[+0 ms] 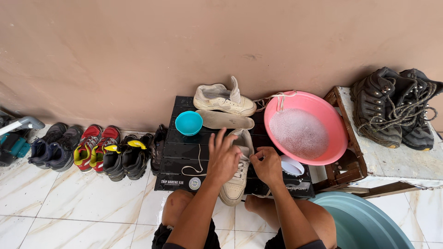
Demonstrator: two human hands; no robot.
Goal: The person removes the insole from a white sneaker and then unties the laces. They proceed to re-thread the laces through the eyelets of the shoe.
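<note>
From the head camera, looking down over the person's bare knees, a low black slatted bench (182,150) stood against the tan wall, and on it lay a cream-white lace-up sneaker (236,182), toe toward the person. The left hand (223,159) rested on top of the sneaker with fingers spread and bent, pressing on its upper, nothing clenched inside it. The right hand (266,165) sat just beside it, thumb and fingers pinched on the white shoelace (243,159) at the eyelets. A loose loop of the same lace trailed over the bench to the left.

Behind the hands lay a pale insole (224,120), and beyond it the matching second cream sneaker (224,99) sat on its side near the wall. A small turquoise plastic bowl (188,123) stood just left of the insole. On the right, a round pink plastic basin (339,133) full of soapy foam leaned against a worn wooden stand (397,163), which carried a pair of dark hiking boots (397,108). A white-handled brush (291,166) lay under the basin's edge. A row of dark and red sports shoes (92,150) lined the tiled floor at left, and a large teal tub (364,221) showed at lower right.
</note>
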